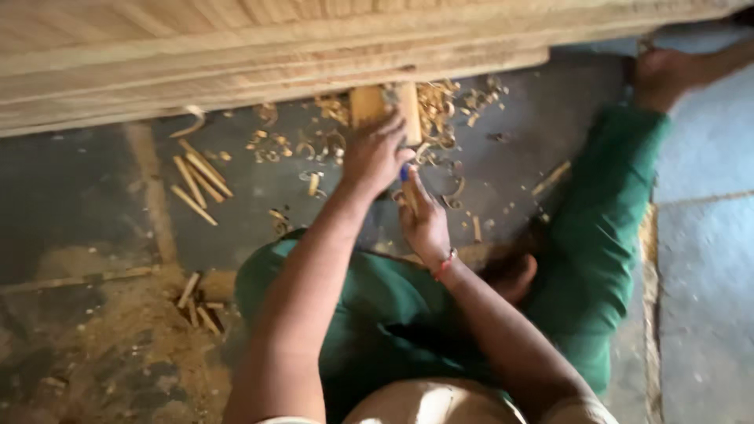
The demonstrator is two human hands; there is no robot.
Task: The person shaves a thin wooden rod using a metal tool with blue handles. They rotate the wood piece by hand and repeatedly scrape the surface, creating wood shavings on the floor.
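Note:
My left hand [375, 153] rests on a wooden block-shaped tool [383, 106] that lies on the floor just under the edge of a large wooden panel [236, 55]. My right hand [424, 216] is close beside it, closed around a thin tool with a blue end [404, 174]; a red thread sits on that wrist. The frame is blurred, so the thin tool's tip is unclear. Wood shavings [448, 106] lie around the block.
I sit on a grey stone floor [707, 259] in green trousers [605, 228], one foot [664, 74] stretched toward the panel. Loose wooden sticks [200, 180] lie to the left. Sawdust [118, 338] and more wood pieces [196, 302] cover the lower left.

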